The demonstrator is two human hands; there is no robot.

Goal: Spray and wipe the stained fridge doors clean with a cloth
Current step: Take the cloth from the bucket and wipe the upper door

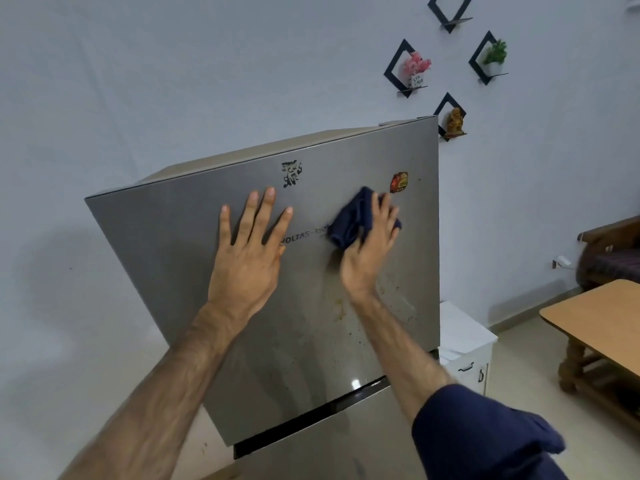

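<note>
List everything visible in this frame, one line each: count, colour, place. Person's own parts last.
fridge: one, silver, centre; upper door stained lower right
stains: yellowish-brown, below right hand
stickers: two, one red-yellow, one dark, near door top
wall shelves: four, black diamonds, upper right wall
white cabinet: one, right of fridge
wooden table: one, far right
dark bench: one, right edge
cloth: one, navy, pressed on door
left hand: flat on door, empty
right hand: grip on cloth

Single head view, worn high, facing forward and slightly down, close to upper fridge door [194, 258]; wall [173, 81] behind.
</note>
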